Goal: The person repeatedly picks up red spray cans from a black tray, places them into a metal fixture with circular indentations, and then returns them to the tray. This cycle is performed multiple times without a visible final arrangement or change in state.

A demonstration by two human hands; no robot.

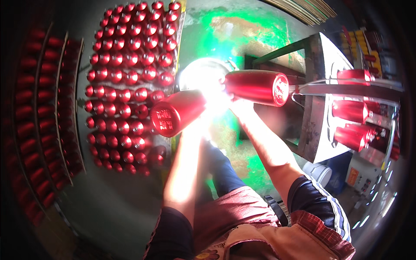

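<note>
Two shiny red metal bottles are held up in the glare of a very bright lamp. My left hand is closed at the neck end of one red bottle, which tilts so its base points left and down. At the neck end of the other red bottle is my right hand, closed on it, with the base pointing right. White glare washes out most of my fingers and both bottle necks.
Rows of similar red bottles stand on the left, with racks of more red bottles beyond. A metal-framed table on the right carries several red bottles. A white bucket sits below it.
</note>
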